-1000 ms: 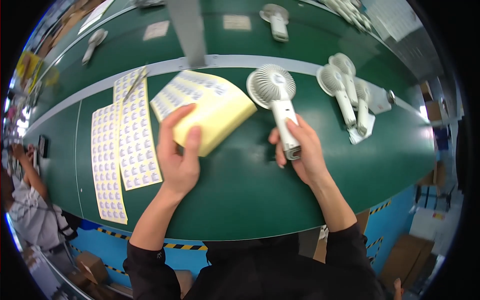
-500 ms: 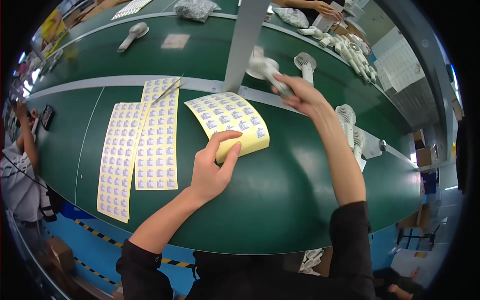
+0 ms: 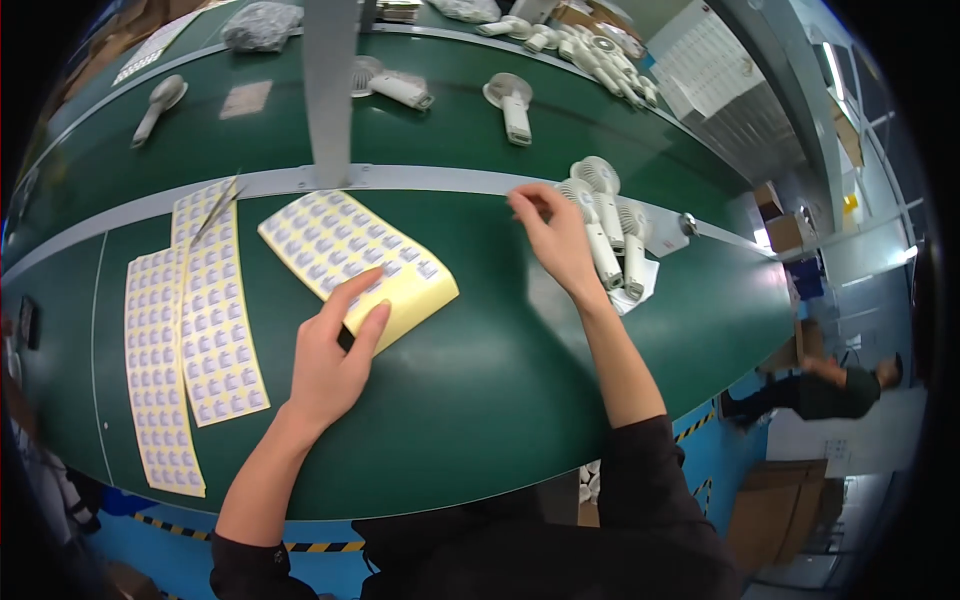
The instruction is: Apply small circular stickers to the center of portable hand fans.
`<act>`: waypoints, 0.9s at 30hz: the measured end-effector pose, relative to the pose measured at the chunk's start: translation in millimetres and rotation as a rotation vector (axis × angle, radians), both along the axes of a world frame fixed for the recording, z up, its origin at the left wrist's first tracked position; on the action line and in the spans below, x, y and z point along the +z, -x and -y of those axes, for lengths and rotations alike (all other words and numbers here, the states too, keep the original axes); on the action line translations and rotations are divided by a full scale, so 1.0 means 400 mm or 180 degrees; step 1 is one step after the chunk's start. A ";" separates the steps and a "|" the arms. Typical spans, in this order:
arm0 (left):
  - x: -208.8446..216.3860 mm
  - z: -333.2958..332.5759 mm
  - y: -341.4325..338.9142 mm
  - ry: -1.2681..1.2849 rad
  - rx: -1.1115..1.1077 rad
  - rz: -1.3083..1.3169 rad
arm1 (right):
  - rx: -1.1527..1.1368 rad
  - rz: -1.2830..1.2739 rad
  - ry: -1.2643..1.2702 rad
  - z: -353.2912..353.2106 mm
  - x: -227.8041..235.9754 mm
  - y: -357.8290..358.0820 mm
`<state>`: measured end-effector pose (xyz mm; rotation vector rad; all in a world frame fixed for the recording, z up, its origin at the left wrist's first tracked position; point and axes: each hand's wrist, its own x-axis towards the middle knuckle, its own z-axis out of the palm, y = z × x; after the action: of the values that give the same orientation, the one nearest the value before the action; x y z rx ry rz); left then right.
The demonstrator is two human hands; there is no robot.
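My left hand [image 3: 335, 365] pinches the near edge of a yellow-backed sticker sheet [image 3: 345, 235] between thumb and fingers; the sheet curls up at that edge. No object shows in my right hand [image 3: 555, 240], whose fingers are loosely bent and apart. It hovers just left of a group of white handheld fans [image 3: 605, 225] lying at the right of the green table. Across the metal rail, one white handheld fan [image 3: 395, 88] lies on its side behind the post, and another fan [image 3: 512, 108] lies farther right.
More sticker sheets [image 3: 160, 370] lie at left, with metal tweezers [image 3: 215, 212] on one. A grey post [image 3: 328, 100] rises from the rail [image 3: 430, 180]. Beyond are a single fan [image 3: 158, 108], a plastic bag [image 3: 262, 25] and a fan pile [image 3: 600, 60]. A person [image 3: 840, 385] is at far right.
My right hand has let go of the handheld fan, which now lies beyond the rail, and has come back toward the fan group. The view has turned right. My left hand still holds the sheet.
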<state>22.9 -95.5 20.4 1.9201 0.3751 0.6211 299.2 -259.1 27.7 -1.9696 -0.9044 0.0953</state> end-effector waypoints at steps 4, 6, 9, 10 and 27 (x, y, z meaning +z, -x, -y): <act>-0.003 0.005 0.000 0.0599 -0.0114 -0.0183 | -0.1441 0.2636 0.1020 0.179 0.005 -0.043; -0.008 0.009 -0.003 0.0762 -0.0109 -0.0153 | -0.1468 0.1959 0.1555 0.233 -0.011 -0.051; -0.012 0.010 -0.006 0.0822 -0.0086 -0.0170 | -0.1438 0.1234 0.1463 0.272 -0.039 -0.044; -0.014 0.010 -0.009 0.0772 -0.0072 -0.0149 | -0.1343 0.1129 0.1214 0.275 -0.050 -0.034; -0.008 0.014 -0.013 0.0357 -0.0020 -0.0552 | 0.0273 -0.3321 -0.0988 0.178 0.019 0.159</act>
<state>27.9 -101.2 17.2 1.8717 0.5029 0.4214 235.5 -330.1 35.2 -1.2986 -0.2710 0.8826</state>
